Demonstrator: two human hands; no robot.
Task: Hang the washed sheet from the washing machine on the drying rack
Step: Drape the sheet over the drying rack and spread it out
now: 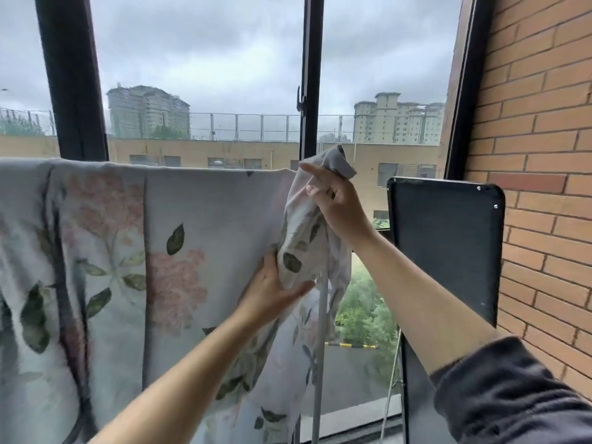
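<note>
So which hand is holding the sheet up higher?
The right hand, pinching the bunched corner of the sheet by its top edge; the left hand grips the fabric lower down.

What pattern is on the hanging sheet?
Sheet: pink flowers, green leaves on pale grey; head view.

Here's the floral sheet point(192, 219), pale grey-blue with pink blossoms and dark green leaves, draped over the top of the drying rack point(320, 347) and hanging in long soft folds across the left and middle. At its right end the cloth is bunched up, one corner raised above the top line and showing a plain grey underside. Below that bunch the rack's thin pale upright pole shows, its top rail hidden under fabric.
</note>
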